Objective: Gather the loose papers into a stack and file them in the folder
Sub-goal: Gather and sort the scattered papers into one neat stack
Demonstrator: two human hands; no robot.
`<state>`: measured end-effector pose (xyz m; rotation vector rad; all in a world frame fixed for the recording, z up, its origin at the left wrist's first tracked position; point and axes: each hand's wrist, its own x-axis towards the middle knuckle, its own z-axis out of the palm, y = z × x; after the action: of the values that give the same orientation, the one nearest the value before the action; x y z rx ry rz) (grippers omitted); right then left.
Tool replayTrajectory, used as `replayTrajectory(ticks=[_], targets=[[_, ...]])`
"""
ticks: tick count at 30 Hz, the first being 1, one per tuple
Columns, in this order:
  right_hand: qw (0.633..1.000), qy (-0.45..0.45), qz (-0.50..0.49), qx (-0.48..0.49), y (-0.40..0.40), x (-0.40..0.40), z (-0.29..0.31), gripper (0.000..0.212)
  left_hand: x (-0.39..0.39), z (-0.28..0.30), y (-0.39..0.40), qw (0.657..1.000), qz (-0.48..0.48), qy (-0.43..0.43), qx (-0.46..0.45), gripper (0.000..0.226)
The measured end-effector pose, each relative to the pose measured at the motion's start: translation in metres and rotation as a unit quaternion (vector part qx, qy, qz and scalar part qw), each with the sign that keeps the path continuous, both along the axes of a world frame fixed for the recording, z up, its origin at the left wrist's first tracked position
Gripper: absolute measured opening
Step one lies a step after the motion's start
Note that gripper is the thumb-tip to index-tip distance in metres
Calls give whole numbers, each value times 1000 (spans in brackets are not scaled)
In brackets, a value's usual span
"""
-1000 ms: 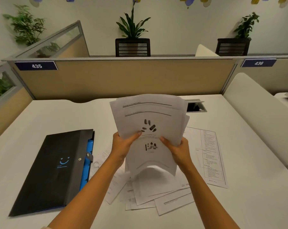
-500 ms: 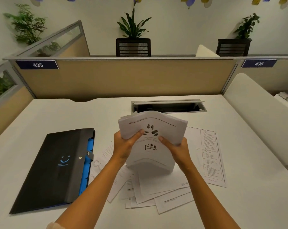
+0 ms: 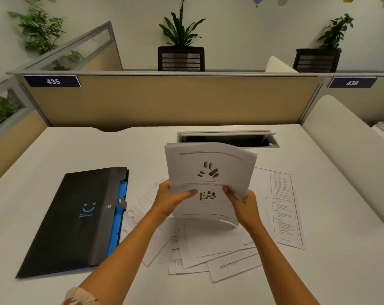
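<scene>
Both hands hold a sheaf of white printed papers (image 3: 208, 172) upright above the white bench (image 3: 54, 155): the left hand (image 3: 169, 200) grips its left edge, the right hand (image 3: 245, 205) its right, thumbs across the front sheet and fingers curled behind (its top bows backward). Beneath, loose white printed sheets (image 3: 210, 245) lie scattered on the bench. The black flat folder with blue inner tabs (image 3: 76, 219) lies closed to the left, apart from the hands.
</scene>
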<state>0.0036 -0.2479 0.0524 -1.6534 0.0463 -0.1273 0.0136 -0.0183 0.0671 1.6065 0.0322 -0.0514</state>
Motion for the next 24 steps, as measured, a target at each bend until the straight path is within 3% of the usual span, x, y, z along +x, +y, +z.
replayTrajectory(ticks=[2, 4, 6, 9, 11, 17, 21, 24], targets=[[999, 4, -34, 12, -7, 0, 0, 16, 5, -2, 12, 998, -54, 7, 14, 58], [996, 28, -76, 34, -15, 0, -4, 16, 11, -7, 25, 999, -20, 38, 32, 55], [988, 69, -121, 65, -23, -1, -13, 21, 19, -19, 42, 986, 39, 98, 131, 57], [965, 133, -167, 154, -35, -7, -30, 38, 25, -42, 67, 891, 32, 184, 413, 98], [943, 171, -154, 241, -44, -13, -41, 48, 27, -52, 76, 846, 12, 201, 494, 114], [887, 274, -59, 368, -57, -26, -62, 42, 31, -63, 78, 823, 9, 227, 521, 127], [872, 274, -84, 397, -59, -25, -62, 48, 33, -61, 77, 811, 10, 223, 542, 131], [869, 265, -93, 407, -59, -26, -62, 44, 33, -60, 79, 824, 23, 217, 522, 135]])
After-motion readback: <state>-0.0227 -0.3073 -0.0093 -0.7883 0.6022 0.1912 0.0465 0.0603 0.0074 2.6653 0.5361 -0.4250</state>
